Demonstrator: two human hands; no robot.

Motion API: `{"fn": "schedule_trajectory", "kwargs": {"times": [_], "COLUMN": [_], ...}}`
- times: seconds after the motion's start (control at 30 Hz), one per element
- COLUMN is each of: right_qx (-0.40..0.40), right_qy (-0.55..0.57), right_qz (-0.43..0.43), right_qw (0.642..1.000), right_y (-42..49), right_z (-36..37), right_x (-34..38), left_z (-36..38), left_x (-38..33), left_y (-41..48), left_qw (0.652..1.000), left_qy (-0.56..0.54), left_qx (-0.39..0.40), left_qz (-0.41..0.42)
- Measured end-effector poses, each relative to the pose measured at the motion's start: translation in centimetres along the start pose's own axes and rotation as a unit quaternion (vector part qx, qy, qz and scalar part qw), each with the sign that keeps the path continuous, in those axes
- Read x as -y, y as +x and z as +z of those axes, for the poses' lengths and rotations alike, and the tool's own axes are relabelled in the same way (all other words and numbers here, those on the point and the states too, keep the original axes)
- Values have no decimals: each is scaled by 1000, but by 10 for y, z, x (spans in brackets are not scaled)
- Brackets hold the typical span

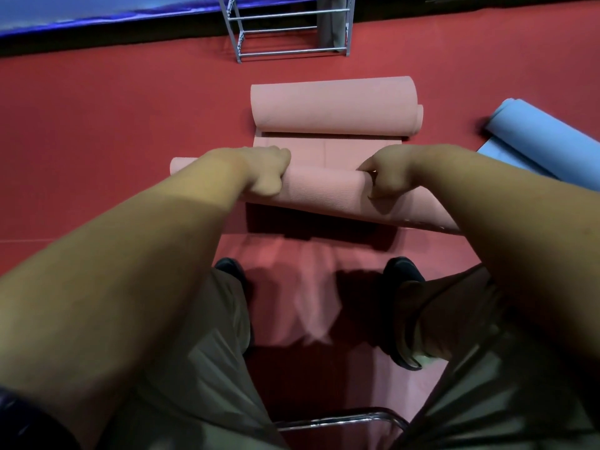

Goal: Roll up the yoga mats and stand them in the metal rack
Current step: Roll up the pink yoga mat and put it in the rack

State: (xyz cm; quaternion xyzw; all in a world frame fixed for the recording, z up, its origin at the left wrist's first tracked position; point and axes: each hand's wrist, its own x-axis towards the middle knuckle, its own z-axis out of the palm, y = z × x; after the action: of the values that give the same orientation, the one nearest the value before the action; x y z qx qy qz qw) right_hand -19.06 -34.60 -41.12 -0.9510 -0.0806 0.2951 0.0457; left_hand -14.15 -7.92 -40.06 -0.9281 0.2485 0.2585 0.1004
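Right, the pink mat (324,186) lies on the red floor (97,125) straight ahead of your feet. Its near end is wound into a roll, and its far curl (334,105) has sprung back on itself into a second, fatter one. Your left hand (266,172) and right hand (389,175) both sit on top of the near roll, one either side of its middle, fingers bent over it and gripping.

Judge the mat as light, soft foam. It gives under your knuckles, its fine ribbing should not slip, and it wants to uncoil the moment you ease off. The near roll lies slanted, its right end closer to you, so it may wind into a cone. Take hold wider, toward the ends, and press down evenly as you roll. The far curl will need flattening as you reach it.

To lift it, wrap one hand round the middle with the loose edge pinned underneath.

The metal rack (292,34) stands at the far side, well apart. The blue mat (545,141) waits at the right, partly rolled.
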Motion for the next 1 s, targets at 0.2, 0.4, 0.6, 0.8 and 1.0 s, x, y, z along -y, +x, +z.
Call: {"fn": "schedule_trajectory", "kwargs": {"times": [0.2,0.4,0.6,0.8,1.0], "right_qx": [27,-1,-12,-28,-16], "right_qy": [79,47,40,46,51], "right_qz": [5,20,7,-3,39], "right_qw": [996,999,999,999,998], "right_y": [1,6,4,7,5], "right_z": [1,9,6,7,0], "right_x": [-1,1,1,2,1], "left_z": [9,7,6,5,-3], "left_x": [0,1,5,3,-1], "left_y": [1,2,0,1,0], "left_qw": [999,999,998,998,997], "left_qy": [-3,-30,-59,-69,-46], "left_qx": [-31,-37,-9,-4,-62], "left_qz": [-9,-9,-17,10,27]}}
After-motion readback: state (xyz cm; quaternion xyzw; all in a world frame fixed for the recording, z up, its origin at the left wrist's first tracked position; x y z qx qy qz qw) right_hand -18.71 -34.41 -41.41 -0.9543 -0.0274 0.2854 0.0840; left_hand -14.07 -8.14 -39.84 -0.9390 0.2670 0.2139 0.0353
